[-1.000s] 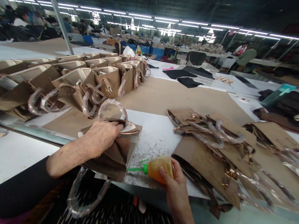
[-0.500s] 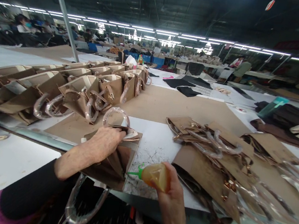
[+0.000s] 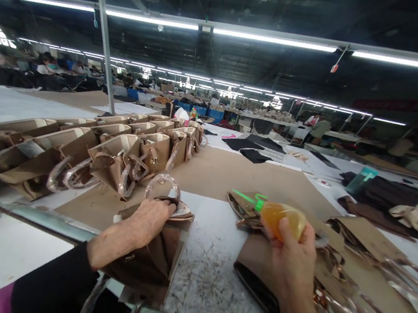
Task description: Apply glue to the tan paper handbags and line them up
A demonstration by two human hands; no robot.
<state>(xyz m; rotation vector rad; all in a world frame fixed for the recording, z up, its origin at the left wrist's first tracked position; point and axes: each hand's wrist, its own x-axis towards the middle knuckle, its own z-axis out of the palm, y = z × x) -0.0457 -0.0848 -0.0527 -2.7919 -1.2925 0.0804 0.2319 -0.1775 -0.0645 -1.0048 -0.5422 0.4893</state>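
Note:
A brown handbag [image 3: 152, 268] with plastic-wrapped handles lies on its side at the table's front edge. My left hand [image 3: 145, 225] is closed over the bag's upper opening, its fingertips hidden inside the rim. One wrapped handle [image 3: 165, 179] arches up behind that hand; the other hangs over the edge toward me. In my right hand [image 3: 292, 256] is a squeeze bottle [image 3: 281, 219] of amber liquid with a green nozzle, tilted so that the nozzle points left. The bottle is held above a pile of flattened brown bags [image 3: 263, 268], apart from the handbag.
Rows of standing brown handbags [image 3: 116, 154] fill the table's left side. More flat bags [image 3: 369, 236] lie at the right. Black fabric pieces [image 3: 249, 146] and a teal bottle [image 3: 361, 181] are farther back. A metal pole [image 3: 105, 38] rises at left. People work in the distance.
My right hand has lifted the squeeze bottle away from the handbag's corner, up and to the right. My left hand keeps its hold on the bag. The view has tilted upward.

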